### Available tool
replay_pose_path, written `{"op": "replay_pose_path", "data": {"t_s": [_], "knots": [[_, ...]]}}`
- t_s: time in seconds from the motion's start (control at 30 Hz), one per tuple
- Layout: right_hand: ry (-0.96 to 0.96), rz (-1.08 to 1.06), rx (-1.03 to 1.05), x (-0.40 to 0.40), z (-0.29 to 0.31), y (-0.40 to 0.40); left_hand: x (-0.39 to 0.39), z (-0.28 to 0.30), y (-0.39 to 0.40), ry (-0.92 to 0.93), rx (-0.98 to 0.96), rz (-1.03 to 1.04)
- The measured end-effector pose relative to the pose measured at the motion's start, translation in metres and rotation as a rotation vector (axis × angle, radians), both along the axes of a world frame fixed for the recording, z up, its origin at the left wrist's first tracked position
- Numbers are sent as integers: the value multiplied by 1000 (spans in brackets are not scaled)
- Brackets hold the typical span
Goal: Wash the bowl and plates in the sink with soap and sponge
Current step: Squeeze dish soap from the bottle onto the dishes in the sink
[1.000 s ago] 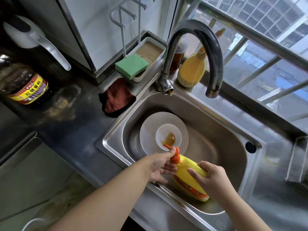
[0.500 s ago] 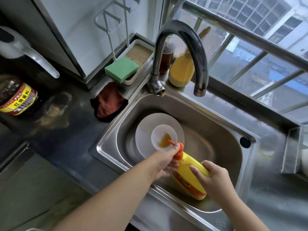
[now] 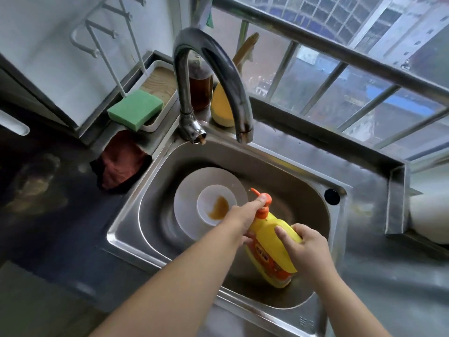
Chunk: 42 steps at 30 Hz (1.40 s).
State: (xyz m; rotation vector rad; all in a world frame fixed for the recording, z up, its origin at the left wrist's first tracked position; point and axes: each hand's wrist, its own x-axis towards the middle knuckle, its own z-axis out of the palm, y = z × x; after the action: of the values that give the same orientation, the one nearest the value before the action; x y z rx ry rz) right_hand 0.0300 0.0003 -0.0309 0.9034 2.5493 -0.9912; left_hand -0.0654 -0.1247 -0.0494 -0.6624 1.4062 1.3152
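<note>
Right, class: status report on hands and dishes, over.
Left hand on pump, right hand gripping soap bottle. Soiled bowl on plate in sink. Sponge untouched.

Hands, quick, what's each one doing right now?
Left hand: closed on the soap bottle neck, thumb on the pump.
Right hand: closed, holding the bottle's body.

One sink (image 3: pixel 323 310), and in it one plate (image 3: pixel 187 215) carrying one small bowl (image 3: pixel 206 203). Two hands (image 3: pixel 245 215) (image 3: pixel 308 251) over the basin, both on one yellow soap bottle (image 3: pixel 272 249), with one tap (image 3: pixel 218 66) arching above. Up on the tabletop (image 3: pixel 60 215): one green sponge (image 3: pixel 134 109) on one white tray (image 3: pixel 167 100), one red cloth (image 3: pixel 119 161), plus two more bottles behind the tap, one brown (image 3: pixel 201 86) and one yellow (image 3: pixel 221 110).
</note>
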Motion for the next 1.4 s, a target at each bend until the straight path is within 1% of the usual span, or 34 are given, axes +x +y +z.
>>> {"op": "replay_pose_path", "data": {"t_s": [0.2, 0.33, 0.57, 0.7, 0.77, 0.83, 0.93, 1.0, 1.03, 1.1, 1.2, 1.33, 1.4], "knots": [[27, -9, -29, 2, 0, -1, -6, -2, 0, -8, -26, -11], [30, -2, -12, 4, 1, 0, -3, 1, 1, 29, -44, -76], [64, -30, -20, 11, 2, -4, -1, 6, 3, 65, -76, -93], [36, -29, -32, 14, 0, -5, -4, 12, -4, 32, -20, -130], [43, -28, -27, 17, 0, -4, -2, 12, -9, 38, 19, -165], [44, -24, -28, 23, -1, -3, 4, 15, -13, 69, 12, -226], [30, -29, -63, 31, -4, 3, 9, 12, -20, 154, 16, -287], [26, -26, -89, 34, 2, 7, 7, 12, -32, 275, 10, -303], [44, -19, -106, 34, 8, 9, 3, 11, -39, 356, -24, -324], [119, -2, -160, 29, 32, 13, -8, 14, -58, 522, -89, -329], [258, 43, -201, 7, 83, 25, -31, 30, -84, 700, -149, -342], [443, 81, -82, -44, 137, 47, -58, 53, -105, 859, -224, -365], [507, 135, 21, -74, 155, 52, -68, 65, -110, 920, -259, -378]]}}
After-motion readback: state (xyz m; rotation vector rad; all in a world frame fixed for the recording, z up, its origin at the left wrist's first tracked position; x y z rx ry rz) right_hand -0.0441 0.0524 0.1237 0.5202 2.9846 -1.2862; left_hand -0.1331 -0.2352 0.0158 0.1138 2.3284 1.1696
